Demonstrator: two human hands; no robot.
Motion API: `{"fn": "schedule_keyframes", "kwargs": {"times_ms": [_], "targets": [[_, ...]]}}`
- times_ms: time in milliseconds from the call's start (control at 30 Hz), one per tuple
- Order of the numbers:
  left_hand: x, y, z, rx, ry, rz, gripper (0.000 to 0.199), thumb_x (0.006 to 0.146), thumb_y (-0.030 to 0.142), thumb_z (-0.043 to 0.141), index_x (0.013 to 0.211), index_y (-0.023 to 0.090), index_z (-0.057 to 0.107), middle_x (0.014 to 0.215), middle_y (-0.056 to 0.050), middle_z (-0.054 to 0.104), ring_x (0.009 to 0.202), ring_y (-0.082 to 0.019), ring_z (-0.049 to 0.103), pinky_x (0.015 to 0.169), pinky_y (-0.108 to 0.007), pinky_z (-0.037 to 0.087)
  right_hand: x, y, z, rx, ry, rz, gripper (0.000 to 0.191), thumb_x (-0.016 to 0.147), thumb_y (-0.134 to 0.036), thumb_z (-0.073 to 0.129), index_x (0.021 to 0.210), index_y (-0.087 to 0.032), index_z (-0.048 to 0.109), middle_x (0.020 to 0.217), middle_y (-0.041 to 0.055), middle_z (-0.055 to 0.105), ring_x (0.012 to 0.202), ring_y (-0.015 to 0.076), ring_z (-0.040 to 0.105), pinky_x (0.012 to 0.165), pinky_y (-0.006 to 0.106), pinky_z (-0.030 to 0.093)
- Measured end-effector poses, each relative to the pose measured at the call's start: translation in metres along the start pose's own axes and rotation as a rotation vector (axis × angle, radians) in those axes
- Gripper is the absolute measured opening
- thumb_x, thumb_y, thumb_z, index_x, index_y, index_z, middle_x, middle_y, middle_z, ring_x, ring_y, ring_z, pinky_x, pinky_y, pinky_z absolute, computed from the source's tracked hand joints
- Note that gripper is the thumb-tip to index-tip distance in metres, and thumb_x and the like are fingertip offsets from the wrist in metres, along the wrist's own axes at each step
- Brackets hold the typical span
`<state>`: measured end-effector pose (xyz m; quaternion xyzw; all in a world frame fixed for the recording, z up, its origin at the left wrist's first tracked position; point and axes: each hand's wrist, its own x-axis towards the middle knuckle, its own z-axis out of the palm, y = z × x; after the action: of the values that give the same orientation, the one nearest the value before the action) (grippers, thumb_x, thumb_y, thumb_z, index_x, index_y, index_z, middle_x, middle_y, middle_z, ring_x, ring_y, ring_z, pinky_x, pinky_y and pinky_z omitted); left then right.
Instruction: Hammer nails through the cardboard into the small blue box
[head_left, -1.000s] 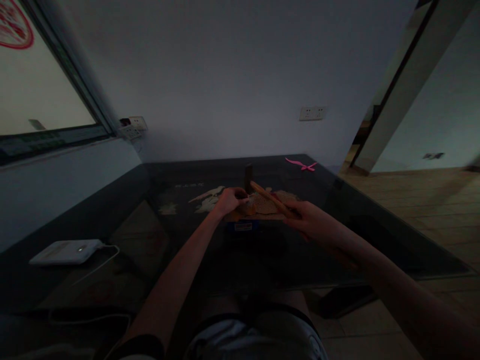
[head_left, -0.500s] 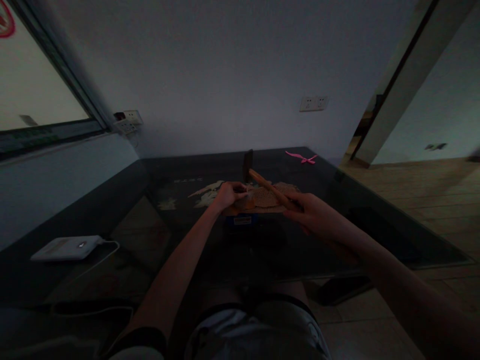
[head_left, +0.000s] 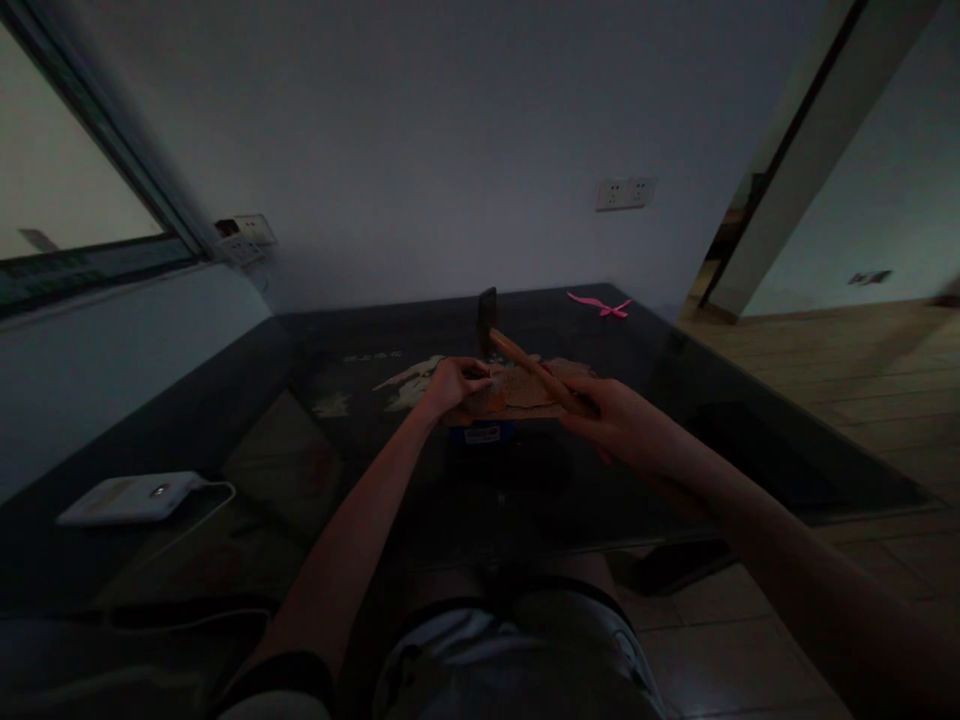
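My right hand (head_left: 611,415) is closed round the wooden handle of a hammer (head_left: 532,368). The hammer's dark head is raised over the far side of a brown, rough-textured piece (head_left: 529,392). At the left end of that piece is my left hand (head_left: 456,388), its thumb and fingers pinched together; what lies between them is too small and dark to make out. A blue object with a white label (head_left: 482,434) shows beneath the near edge of the brown piece.
The dark glossy table (head_left: 405,500) carries a white device (head_left: 131,498) with a cable at the left. A pink ribbon-like item (head_left: 604,306) lies near the back right edge. A dark flat object (head_left: 757,455) is at the right. Behind stands a wall with sockets (head_left: 626,194).
The view has shifted slightly. The hammer head stands a little further left and higher in the picture, still raised. Both hands keep nearly the same pose.
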<state>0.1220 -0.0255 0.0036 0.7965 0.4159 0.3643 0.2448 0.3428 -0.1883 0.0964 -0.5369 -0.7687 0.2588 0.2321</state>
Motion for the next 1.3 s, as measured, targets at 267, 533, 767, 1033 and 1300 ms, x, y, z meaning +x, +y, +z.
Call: {"fn": "schedule_keyframes", "kwargs": {"times_ms": [267,533,767,1033,1300], "targets": [[-0.002,0.004,-0.004,0.019,-0.003,-0.032,0.013,0.069,0.024,0.068,0.077,0.014,0.069,0.078,-0.004,0.071,0.071,-0.016,0.063,0.069,-0.025,0.048,-0.004,0.001,0.001,0.037,-0.010,0.054,0.025,0.078,-0.019,0.051,0.099,-0.010,0.061,0.054,-0.0041,0.049,0.042,0.0104,0.044,0.045,0.023,0.035],[-0.001,-0.001,-0.001,-0.037,-0.009,-0.074,0.015,0.068,0.022,0.068,0.080,0.014,0.069,0.081,-0.004,0.072,0.075,-0.017,0.064,0.069,-0.025,0.049,-0.004,0.006,0.006,0.045,-0.030,0.071,0.022,0.075,-0.016,0.053,0.094,-0.009,0.063,0.057,-0.0031,0.050,0.040,0.0094,0.044,0.041,0.022,0.034],[-0.002,0.005,-0.003,0.012,-0.001,-0.063,0.014,0.070,0.026,0.067,0.076,0.014,0.068,0.080,-0.004,0.071,0.072,-0.015,0.063,0.071,-0.025,0.048,-0.005,0.008,0.007,0.085,-0.012,0.050,0.027,0.078,-0.019,0.051,0.102,-0.009,0.058,0.059,-0.0042,0.048,0.038,0.0088,0.046,0.038,0.021,0.034],[-0.002,0.006,-0.005,0.024,-0.015,-0.069,0.016,0.069,0.025,0.068,0.080,0.013,0.070,0.084,-0.006,0.072,0.074,-0.017,0.064,0.074,-0.028,0.050,-0.002,0.013,0.010,0.102,0.031,0.040,0.017,0.076,-0.016,0.052,0.090,-0.011,0.060,0.054,-0.0053,0.048,0.039,0.0084,0.045,0.040,0.020,0.033],[-0.003,0.008,-0.005,0.019,-0.025,-0.090,0.016,0.069,0.023,0.068,0.082,0.014,0.070,0.087,-0.006,0.072,0.078,-0.019,0.065,0.074,-0.028,0.050,-0.002,0.016,0.021,0.165,-0.006,0.097,0.022,0.075,-0.019,0.053,0.095,-0.010,0.059,0.057,-0.0042,0.049,0.036,0.0095,0.047,0.035,0.021,0.036]]}}
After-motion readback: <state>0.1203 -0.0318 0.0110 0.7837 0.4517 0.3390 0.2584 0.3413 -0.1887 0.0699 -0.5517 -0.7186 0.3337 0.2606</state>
